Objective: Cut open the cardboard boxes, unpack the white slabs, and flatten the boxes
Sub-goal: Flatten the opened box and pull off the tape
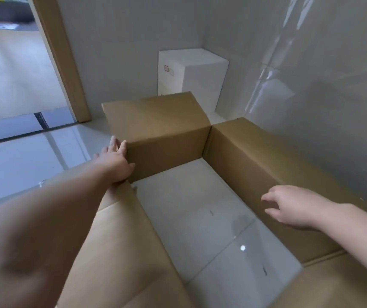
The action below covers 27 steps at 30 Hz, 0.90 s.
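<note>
Tiled floor (34,163), white slabs (191,78) upper centre | cardboard box (244,156) emptied, bottomless | left hand (113,161) grip clamped on corner, right hand (293,207) fingers apart | flattening: next, push opposite corners to collapse.

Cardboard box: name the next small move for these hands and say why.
Probably push the far-left corner inward to start collapsing the cardboard box. It is open top and bottom, with floor tiles showing through; the left hand already holds that corner, the right hand hovers open by the right wall, and the white slabs stand stacked beyond.

The left hand (113,162) holds the far corner of the open cardboard box (167,134); the right hand (289,207) hovers by its right wall.
</note>
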Each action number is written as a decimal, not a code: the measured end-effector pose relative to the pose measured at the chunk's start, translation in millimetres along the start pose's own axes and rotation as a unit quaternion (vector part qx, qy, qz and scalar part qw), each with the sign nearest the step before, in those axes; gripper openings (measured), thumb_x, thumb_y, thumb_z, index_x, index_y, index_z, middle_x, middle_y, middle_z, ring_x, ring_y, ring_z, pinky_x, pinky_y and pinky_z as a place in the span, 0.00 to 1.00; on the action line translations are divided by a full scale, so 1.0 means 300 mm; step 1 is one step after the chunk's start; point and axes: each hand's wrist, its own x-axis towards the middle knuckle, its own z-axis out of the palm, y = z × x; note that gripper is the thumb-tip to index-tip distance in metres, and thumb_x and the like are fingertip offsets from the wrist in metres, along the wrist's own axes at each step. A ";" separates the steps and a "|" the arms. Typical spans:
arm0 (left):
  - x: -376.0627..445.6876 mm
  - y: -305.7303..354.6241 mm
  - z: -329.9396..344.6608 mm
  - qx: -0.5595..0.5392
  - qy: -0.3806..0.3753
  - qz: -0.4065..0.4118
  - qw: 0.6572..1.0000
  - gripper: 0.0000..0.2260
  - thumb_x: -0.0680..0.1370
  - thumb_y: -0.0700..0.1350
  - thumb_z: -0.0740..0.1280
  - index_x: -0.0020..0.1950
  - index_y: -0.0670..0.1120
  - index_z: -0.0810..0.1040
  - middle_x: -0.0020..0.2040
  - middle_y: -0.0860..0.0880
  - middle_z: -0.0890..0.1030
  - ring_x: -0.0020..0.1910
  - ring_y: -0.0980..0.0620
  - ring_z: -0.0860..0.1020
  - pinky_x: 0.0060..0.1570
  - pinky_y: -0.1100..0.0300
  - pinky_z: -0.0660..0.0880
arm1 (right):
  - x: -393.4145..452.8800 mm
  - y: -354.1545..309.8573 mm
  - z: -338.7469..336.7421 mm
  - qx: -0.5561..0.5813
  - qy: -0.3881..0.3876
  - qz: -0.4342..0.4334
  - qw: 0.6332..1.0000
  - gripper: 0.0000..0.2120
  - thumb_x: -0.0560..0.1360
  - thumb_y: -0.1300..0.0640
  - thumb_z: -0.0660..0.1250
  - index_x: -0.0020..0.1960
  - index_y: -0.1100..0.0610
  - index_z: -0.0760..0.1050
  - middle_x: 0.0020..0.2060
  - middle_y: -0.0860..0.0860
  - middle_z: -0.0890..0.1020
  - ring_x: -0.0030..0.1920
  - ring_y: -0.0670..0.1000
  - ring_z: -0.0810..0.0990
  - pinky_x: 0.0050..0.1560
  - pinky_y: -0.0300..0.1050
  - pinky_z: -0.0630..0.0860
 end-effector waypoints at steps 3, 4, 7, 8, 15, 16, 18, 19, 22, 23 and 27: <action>-0.099 0.074 -0.022 0.049 0.024 0.023 0.998 0.35 0.77 0.60 0.60 0.77 0.48 0.48 0.78 0.43 0.42 0.76 0.41 0.46 0.72 0.43 0.48 | -0.058 0.087 -0.007 -0.016 -0.001 0.027 0.999 0.20 0.77 0.44 0.60 0.67 0.46 0.72 0.65 0.47 0.74 0.65 0.52 0.73 0.61 0.49 0.72; -0.151 0.119 -0.027 0.059 0.039 0.061 0.996 0.34 0.77 0.59 0.61 0.77 0.47 0.51 0.78 0.41 0.46 0.76 0.42 0.47 0.72 0.44 0.49 | -0.079 0.118 -0.002 -0.014 -0.005 0.041 0.999 0.20 0.77 0.44 0.60 0.67 0.46 0.71 0.66 0.48 0.74 0.65 0.53 0.73 0.61 0.49 0.72; -0.361 0.282 -0.029 0.033 0.023 0.244 0.969 0.29 0.77 0.57 0.63 0.74 0.47 0.60 0.75 0.44 0.60 0.73 0.44 0.59 0.71 0.50 0.59 | -0.141 0.213 0.044 0.005 -0.009 0.080 0.997 0.21 0.77 0.45 0.60 0.69 0.46 0.70 0.67 0.49 0.74 0.65 0.53 0.73 0.61 0.46 0.71; -0.443 0.333 -0.023 0.014 -0.003 0.300 0.954 0.28 0.77 0.56 0.64 0.74 0.48 0.62 0.74 0.46 0.63 0.72 0.46 0.63 0.70 0.51 0.62 | -0.160 0.241 0.067 0.008 -0.008 0.091 0.996 0.22 0.77 0.45 0.60 0.70 0.46 0.69 0.67 0.49 0.74 0.66 0.53 0.72 0.61 0.45 0.71; -0.937 0.533 0.040 0.004 -0.147 0.503 0.852 0.27 0.74 0.50 0.65 0.73 0.50 0.65 0.72 0.51 0.66 0.69 0.51 0.66 0.68 0.56 0.64 | -0.266 0.345 0.220 0.033 -0.002 0.121 0.992 0.24 0.77 0.43 0.60 0.72 0.47 0.65 0.65 0.52 0.72 0.64 0.55 0.73 0.57 0.48 0.72; -0.988 0.544 0.041 0.011 -0.182 0.522 0.833 0.29 0.72 0.50 0.65 0.74 0.50 0.63 0.72 0.51 0.66 0.69 0.50 0.66 0.68 0.56 0.64 | -0.276 0.360 0.234 0.041 0.006 0.125 0.991 0.24 0.77 0.42 0.59 0.71 0.48 0.66 0.64 0.52 0.72 0.63 0.56 0.73 0.56 0.48 0.73; -1.068 0.554 0.046 0.042 -0.247 0.542 0.802 0.36 0.70 0.51 0.66 0.76 0.51 0.56 0.72 0.51 0.64 0.67 0.48 0.68 0.66 0.53 0.67 | -0.292 0.393 0.264 0.052 0.012 0.142 0.988 0.25 0.77 0.41 0.59 0.71 0.50 0.64 0.66 0.55 0.69 0.63 0.57 0.73 0.56 0.49 0.73; -1.097 0.557 0.052 0.066 -0.263 0.545 0.794 0.39 0.69 0.51 0.67 0.76 0.52 0.52 0.72 0.51 0.63 0.65 0.45 0.70 0.63 0.52 0.69 | -0.297 0.409 0.278 0.055 0.006 0.154 0.986 0.26 0.77 0.40 0.58 0.72 0.50 0.63 0.69 0.57 0.67 0.64 0.58 0.72 0.57 0.50 0.73; -1.150 0.567 0.080 0.142 -0.245 0.534 0.797 0.43 0.70 0.47 0.68 0.77 0.53 0.44 0.71 0.49 0.61 0.58 0.40 0.74 0.56 0.48 0.74 | -0.309 0.447 0.303 0.074 -0.007 0.205 0.976 0.31 0.78 0.39 0.58 0.75 0.55 0.58 0.72 0.62 0.63 0.67 0.60 0.70 0.61 0.52 0.73; -1.155 0.572 0.087 0.153 -0.230 0.517 0.810 0.43 0.70 0.45 0.67 0.77 0.52 0.43 0.71 0.50 0.61 0.58 0.41 0.74 0.55 0.48 0.74 | -0.309 0.453 0.309 0.084 -0.005 0.219 0.972 0.32 0.77 0.38 0.58 0.74 0.56 0.59 0.70 0.62 0.66 0.66 0.60 0.71 0.60 0.52 0.73; -1.143 0.583 0.084 0.204 -0.184 0.465 0.842 0.40 0.71 0.45 0.67 0.77 0.49 0.49 0.68 0.49 0.67 0.57 0.42 0.75 0.52 0.48 0.75 | -0.309 0.443 0.337 0.131 0.010 0.214 0.968 0.30 0.78 0.40 0.59 0.71 0.59 0.62 0.62 0.57 0.75 0.61 0.59 0.75 0.55 0.50 0.75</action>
